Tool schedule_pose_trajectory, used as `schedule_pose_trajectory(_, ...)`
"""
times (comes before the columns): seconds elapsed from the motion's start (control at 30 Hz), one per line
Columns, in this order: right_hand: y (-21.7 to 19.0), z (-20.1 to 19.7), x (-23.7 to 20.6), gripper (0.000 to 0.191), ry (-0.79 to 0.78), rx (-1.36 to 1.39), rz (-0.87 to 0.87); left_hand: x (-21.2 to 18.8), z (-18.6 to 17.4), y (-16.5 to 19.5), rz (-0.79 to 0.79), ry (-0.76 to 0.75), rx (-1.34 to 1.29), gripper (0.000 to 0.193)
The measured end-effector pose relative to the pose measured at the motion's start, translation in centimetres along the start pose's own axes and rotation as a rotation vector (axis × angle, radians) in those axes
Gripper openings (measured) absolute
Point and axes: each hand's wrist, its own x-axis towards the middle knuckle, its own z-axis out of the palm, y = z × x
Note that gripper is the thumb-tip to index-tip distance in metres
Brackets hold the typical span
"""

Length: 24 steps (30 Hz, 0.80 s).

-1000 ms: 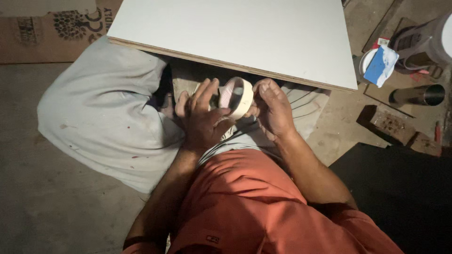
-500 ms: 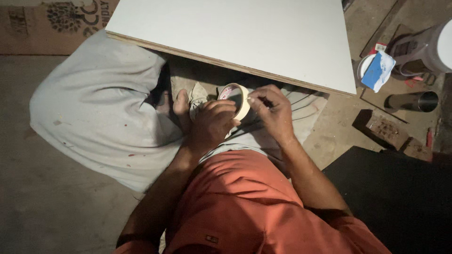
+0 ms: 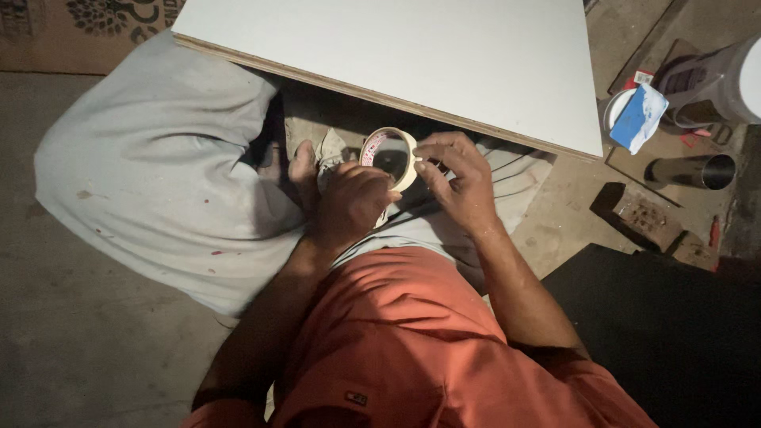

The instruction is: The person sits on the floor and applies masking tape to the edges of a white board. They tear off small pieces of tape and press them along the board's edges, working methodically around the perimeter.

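Observation:
A cream roll of masking tape (image 3: 390, 150) stands on edge in front of my lap. My left hand (image 3: 349, 202) is wrapped around its lower left side and holds it. My right hand (image 3: 456, 178) pinches at the roll's right rim with thumb and forefinger, where a small bit of tape end shows. Both hands sit just below the near edge of a large white board (image 3: 412, 55) that rests over my legs. I sit cross-legged in pale grey trousers (image 3: 158, 182) and an orange shirt (image 3: 396, 341). My bare foot (image 3: 300, 170) shows left of the hands.
At the right stand a white tub with a blue cloth (image 3: 634, 115), a shiny metal cylinder (image 3: 690, 170) lying on its side, a large white container (image 3: 725, 79) and wood offcuts (image 3: 638, 214). A cardboard box (image 3: 71, 28) is at the top left. A black sheet (image 3: 674, 325) lies at the lower right.
The roll of tape has tipped from facing right to standing more face-on. My right fingers have moved onto its rim, and my left hand has closed further around it.

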Motion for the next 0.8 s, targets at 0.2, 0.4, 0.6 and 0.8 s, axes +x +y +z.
schedule_pose_trajectory(0.2, 0.2, 0.9, -0.1, 0.011, 0.009, -0.17, -0.05, -0.1, 0.3, -0.4, -0.11, -0.028, -0.007, 0.023)
schedule_pose_trajectory(0.4, -1.5, 1.1, 1.9, 0.013, 0.009, -0.381, -0.23, 0.9, 1.2, -0.8, -0.434, 0.12, -0.09, 0.034)
schedule_pose_trajectory(0.6, -0.9, -0.8, 7.5, 0.012, -0.029, -0.481, -0.248, 6.0, 4.4, -2.5, -0.926, 0.075, -0.592, 0.037)
schedule_pose_trajectory(0.8, 1.7, -0.2, 11.7, 0.01, -0.142, -0.435, -0.195, 6.1, 6.4, -3.7, -0.943, 0.18, -0.726, 0.028)
